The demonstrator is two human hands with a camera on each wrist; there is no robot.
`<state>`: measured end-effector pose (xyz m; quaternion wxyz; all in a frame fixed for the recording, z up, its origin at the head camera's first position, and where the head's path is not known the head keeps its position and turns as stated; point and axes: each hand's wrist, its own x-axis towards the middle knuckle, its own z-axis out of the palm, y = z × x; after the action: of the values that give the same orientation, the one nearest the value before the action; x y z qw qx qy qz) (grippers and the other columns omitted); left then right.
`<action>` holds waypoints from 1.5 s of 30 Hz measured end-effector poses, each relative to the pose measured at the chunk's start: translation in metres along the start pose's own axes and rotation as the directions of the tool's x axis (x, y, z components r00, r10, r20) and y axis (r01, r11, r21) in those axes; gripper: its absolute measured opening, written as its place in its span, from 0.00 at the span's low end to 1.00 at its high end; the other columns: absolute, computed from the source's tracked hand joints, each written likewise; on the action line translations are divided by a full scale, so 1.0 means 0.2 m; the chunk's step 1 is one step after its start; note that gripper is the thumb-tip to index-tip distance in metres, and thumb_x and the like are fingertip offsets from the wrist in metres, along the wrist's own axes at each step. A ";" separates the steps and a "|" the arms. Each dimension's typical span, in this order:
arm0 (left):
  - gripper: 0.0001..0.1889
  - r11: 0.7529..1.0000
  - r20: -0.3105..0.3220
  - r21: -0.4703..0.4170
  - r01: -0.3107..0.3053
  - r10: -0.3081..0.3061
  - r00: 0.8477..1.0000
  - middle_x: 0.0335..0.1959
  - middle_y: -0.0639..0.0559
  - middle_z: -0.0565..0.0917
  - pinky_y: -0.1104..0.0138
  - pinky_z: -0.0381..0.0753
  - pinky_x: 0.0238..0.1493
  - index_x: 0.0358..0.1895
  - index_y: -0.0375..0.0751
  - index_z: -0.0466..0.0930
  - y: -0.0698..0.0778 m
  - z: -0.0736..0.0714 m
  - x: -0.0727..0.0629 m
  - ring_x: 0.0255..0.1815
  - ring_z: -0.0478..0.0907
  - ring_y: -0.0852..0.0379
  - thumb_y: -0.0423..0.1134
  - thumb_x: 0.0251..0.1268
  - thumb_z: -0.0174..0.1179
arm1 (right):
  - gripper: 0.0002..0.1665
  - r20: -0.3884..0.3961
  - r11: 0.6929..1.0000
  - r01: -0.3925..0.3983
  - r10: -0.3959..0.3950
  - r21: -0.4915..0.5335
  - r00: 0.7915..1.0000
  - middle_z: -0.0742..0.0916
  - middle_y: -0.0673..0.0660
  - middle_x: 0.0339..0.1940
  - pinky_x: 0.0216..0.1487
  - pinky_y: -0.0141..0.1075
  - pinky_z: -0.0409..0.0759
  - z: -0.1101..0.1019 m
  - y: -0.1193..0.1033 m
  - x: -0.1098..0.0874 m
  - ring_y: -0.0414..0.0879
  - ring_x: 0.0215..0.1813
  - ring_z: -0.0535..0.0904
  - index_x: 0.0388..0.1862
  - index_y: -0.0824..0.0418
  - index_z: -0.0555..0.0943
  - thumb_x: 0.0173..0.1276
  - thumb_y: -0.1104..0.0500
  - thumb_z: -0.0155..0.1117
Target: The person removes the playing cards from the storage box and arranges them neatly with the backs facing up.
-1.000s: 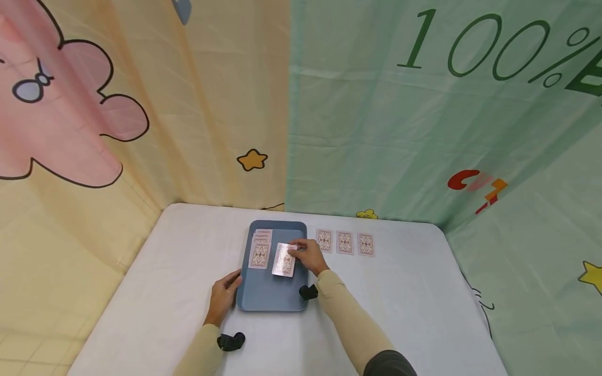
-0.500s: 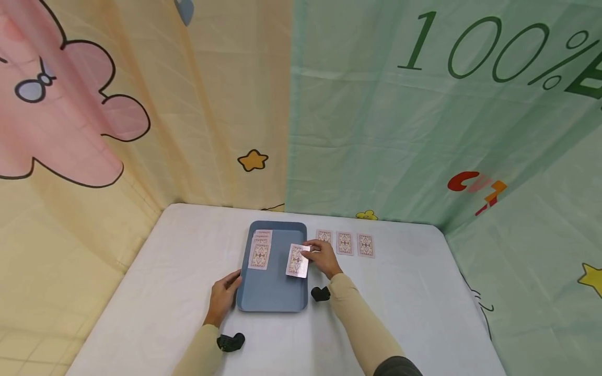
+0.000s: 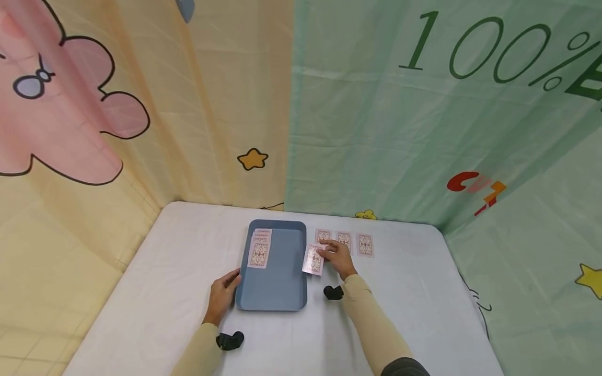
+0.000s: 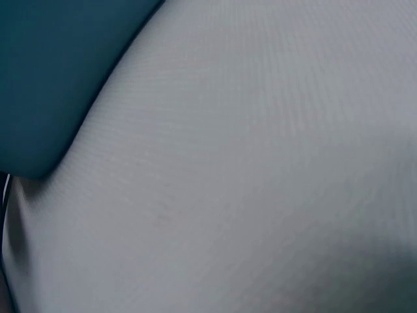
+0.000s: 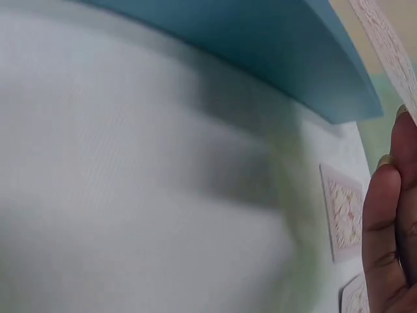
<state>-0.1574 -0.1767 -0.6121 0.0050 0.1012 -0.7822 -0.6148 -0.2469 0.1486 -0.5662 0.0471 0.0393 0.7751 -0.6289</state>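
Note:
My right hand pinches a playing card by its upper right part, with the patterned back showing. The card hangs over the tray's right rim in the head view; in the right wrist view a strip of the card shows above the fingers. At the left side of the blue tray, my left hand holds the rim, thumb at the edge and the other fingers partly hidden. Several overlapping cards lie face down in the tray's upper left.
A row of three face-down cards lies right of the tray: a left card, a middle card partly behind my hand, and a right card. The white table meets printed curtains at its back and sides.
My right hand has moved right with the pinched card, from over the middle of the tray to its right rim. The left hand and the tray stay in place.

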 end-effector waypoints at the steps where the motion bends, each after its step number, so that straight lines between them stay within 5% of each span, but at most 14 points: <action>1: 0.20 1.000 -0.002 -0.001 0.000 0.000 1.000 0.60 0.34 0.76 0.52 0.72 0.62 0.62 0.29 0.74 0.00 0.00 0.00 0.61 0.73 0.41 0.35 0.71 0.55 | 0.21 -0.009 1.000 -0.008 0.008 0.001 1.000 0.84 0.51 0.25 0.38 0.35 0.82 -0.01 0.01 0.00 0.39 0.29 0.79 0.53 0.70 0.81 0.60 0.65 0.70; 15: 0.20 1.000 0.004 0.005 0.020 -0.020 1.000 0.61 0.33 0.75 0.51 0.71 0.62 0.63 0.28 0.73 0.02 0.00 0.00 0.62 0.73 0.40 0.34 0.72 0.53 | 0.16 -0.036 0.997 -0.072 0.071 -0.039 0.997 0.81 0.51 0.22 0.28 0.31 0.79 -0.10 0.16 0.00 0.41 0.25 0.77 0.47 0.69 0.83 0.61 0.64 0.70; 22: 0.20 1.000 0.012 0.001 0.026 -0.026 1.000 0.62 0.33 0.75 0.51 0.70 0.63 0.63 0.29 0.73 0.01 0.00 0.00 0.63 0.72 0.40 0.36 0.72 0.54 | 0.14 -0.051 0.989 -0.026 0.019 -0.148 0.999 0.79 0.51 0.21 0.26 0.30 0.76 -0.09 0.16 0.00 0.41 0.23 0.75 0.44 0.70 0.84 0.58 0.66 0.71; 32: 0.20 1.000 0.003 0.010 0.021 -0.021 1.000 0.61 0.33 0.75 0.51 0.71 0.63 0.62 0.28 0.73 0.01 0.01 0.00 0.61 0.73 0.40 0.35 0.72 0.54 | 0.15 -0.067 0.927 0.102 -0.135 -0.362 0.989 0.80 0.54 0.25 0.30 0.32 0.73 -0.05 0.16 0.01 0.43 0.30 0.73 0.43 0.71 0.85 0.56 0.66 0.73; 45: 0.20 1.000 0.001 0.006 0.024 -0.024 1.000 0.61 0.34 0.76 0.52 0.71 0.63 0.62 0.29 0.73 0.01 0.01 0.01 0.62 0.73 0.41 0.35 0.72 0.54 | 0.15 -0.091 0.896 0.135 -0.190 -0.422 0.977 0.81 0.56 0.30 0.34 0.34 0.74 -0.06 0.20 0.01 0.44 0.33 0.73 0.41 0.70 0.85 0.55 0.65 0.73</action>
<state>-0.1590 -0.1751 -0.6108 -0.0031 0.1100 -0.7828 -0.6125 -0.2447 0.1680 -0.6028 -0.0491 0.0042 0.8925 -0.4484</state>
